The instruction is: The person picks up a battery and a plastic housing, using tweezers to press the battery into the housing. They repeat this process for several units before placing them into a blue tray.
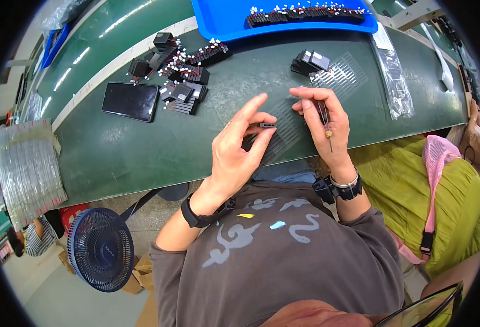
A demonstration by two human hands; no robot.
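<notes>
Tabletop (185, 147), short of blue tray (212, 20): left fingers (259, 146) pinched a black block (267, 125), right fingers (324, 96) held thin tool (328, 134); steadiness seemed vital.

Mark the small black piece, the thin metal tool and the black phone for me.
Small black piece (267, 125): head view, on its exposed end.
Thin metal tool (328, 133): head view, on its brass-coloured collar.
Black phone (130, 102): head view, middle of its dark upper face.

A phone (130, 102) lies on the bench (185, 147); a fan (101, 249) (dark, round) stands near clear plastic (28, 169). At right, a pink strap (432, 196) crosses yellow-green cloth (460, 191).
</notes>
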